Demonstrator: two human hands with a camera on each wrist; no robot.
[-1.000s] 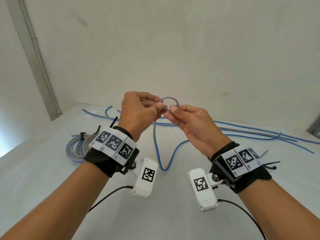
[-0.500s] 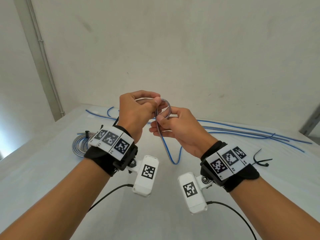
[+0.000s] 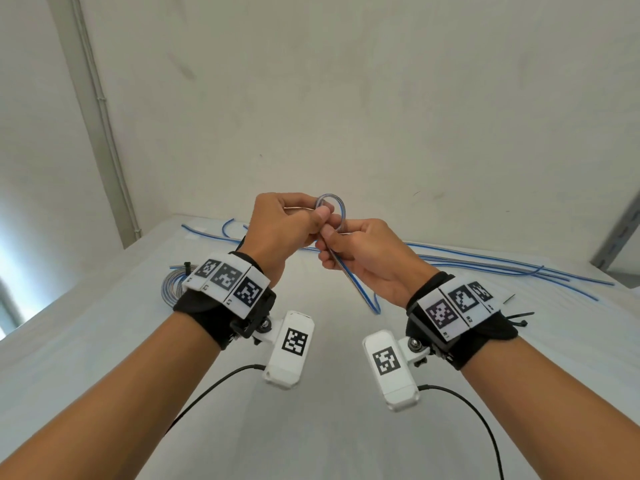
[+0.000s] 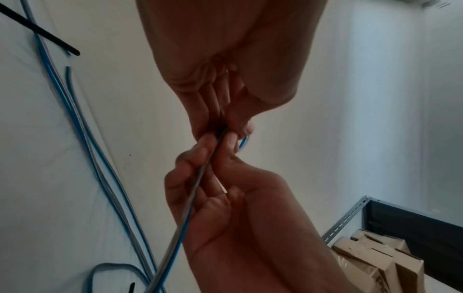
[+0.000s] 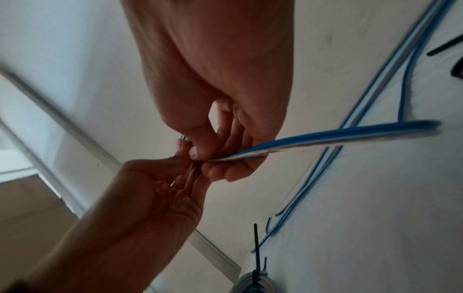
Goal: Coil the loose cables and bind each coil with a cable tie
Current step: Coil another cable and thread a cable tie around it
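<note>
A flat blue-and-clear cable is held up above the white table. Its end forms one small loop. My left hand pinches the loop at its base between thumb and fingers. My right hand pinches the cable right below the loop, and the cable runs down across its palm. In the left wrist view the cable passes between my right hand's fingers. In the right wrist view the cable leaves my right hand sideways.
A finished coil bound with a black tie lies at the left. Long loose cables stretch along the back of the table. Spare black cable ties lie at the right. A metal rack holds cardboard boxes.
My right hand has moved from the loop's right side to a grip just under it, closer to my left hand. The hanging cable has been drawn up toward the hands.
</note>
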